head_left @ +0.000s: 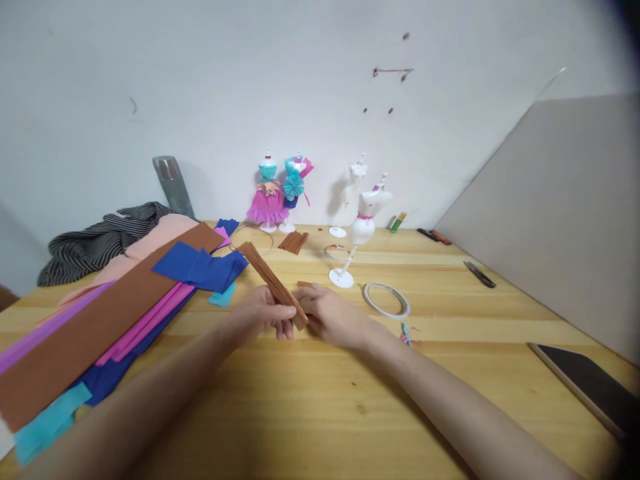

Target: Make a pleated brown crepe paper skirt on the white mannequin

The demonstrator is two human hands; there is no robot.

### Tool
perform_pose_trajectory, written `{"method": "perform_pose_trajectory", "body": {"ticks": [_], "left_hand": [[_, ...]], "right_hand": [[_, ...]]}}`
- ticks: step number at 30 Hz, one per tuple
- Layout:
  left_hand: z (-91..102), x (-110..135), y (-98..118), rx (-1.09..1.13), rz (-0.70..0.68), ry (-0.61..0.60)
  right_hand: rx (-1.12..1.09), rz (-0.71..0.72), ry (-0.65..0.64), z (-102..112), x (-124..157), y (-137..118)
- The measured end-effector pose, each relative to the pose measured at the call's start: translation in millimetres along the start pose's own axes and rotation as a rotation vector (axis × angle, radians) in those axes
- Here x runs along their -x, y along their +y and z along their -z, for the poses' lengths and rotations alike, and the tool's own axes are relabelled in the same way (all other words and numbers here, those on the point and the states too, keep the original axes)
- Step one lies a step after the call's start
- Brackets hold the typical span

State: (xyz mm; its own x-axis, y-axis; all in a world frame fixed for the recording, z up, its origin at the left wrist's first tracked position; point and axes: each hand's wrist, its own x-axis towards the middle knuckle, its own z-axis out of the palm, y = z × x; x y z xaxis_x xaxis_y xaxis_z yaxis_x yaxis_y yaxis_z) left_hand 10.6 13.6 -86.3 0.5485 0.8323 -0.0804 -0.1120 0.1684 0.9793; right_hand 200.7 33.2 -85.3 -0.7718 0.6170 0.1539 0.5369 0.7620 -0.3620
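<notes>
Both my hands meet at the middle of the wooden table (320, 400), pinching the near end of a folded strip of brown crepe paper (267, 275) that slants up and away to the left. My left hand (263, 315) has its fingers closed on the strip from the left. From the right, my right hand (327, 313) grips the same end. A second small bundle of folded brown paper (293, 241) lies farther back. A roll of white tape (386, 299) lies just right of my right hand.
Long crepe sheets lie at left: brown (85, 333), blue (200, 268), pink, teal. Striped cloth (100, 240) is at back left. Two dressed mini mannequins (280, 193) and two bare white ones (363, 227) stand by the wall. Scissors (479, 274) and a tablet (590, 387) lie at right.
</notes>
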Motion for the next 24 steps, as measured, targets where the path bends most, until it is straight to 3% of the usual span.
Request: {"method": "perform_pose_trajectory", "body": {"ticks": [3, 6, 8, 11, 16, 18, 21, 24], "left_hand": [[-6.5, 4, 1, -0.098, 0.084, -0.157], [-12.5, 6, -1, -0.192, 0.164, -0.316], [-14.7, 7, -4, -0.235, 0.207, -0.39], [-15.0, 8, -9, -0.259, 0.236, -0.407], [-12.2, 12, 9, -0.355, 0.196, -0.298], [-13.6, 13, 23, -0.439, 0.149, -0.153], [-20.8, 11, 43, -0.423, -0.03, 0.111], [-29.8, 6, 56, -0.387, -0.18, 0.209]], "right_hand": [[-0.556, -0.132, 0.159, 7, -2, 2], [-1.078, -0.2, 0.217, 8, -3, -9], [-1.231, -0.199, 0.226, 7, -2, -19], [-1.281, -0.22, 0.276, 6, -2, -28], [-1.189, -0.222, 0.361, 13, -2, -32], [-1.148, -0.206, 0.382, 17, -2, -33], [-1.07, -0.182, 0.375, 22, -3, -36], [-0.966, -0.195, 0.369, 29, -3, -37]]}}
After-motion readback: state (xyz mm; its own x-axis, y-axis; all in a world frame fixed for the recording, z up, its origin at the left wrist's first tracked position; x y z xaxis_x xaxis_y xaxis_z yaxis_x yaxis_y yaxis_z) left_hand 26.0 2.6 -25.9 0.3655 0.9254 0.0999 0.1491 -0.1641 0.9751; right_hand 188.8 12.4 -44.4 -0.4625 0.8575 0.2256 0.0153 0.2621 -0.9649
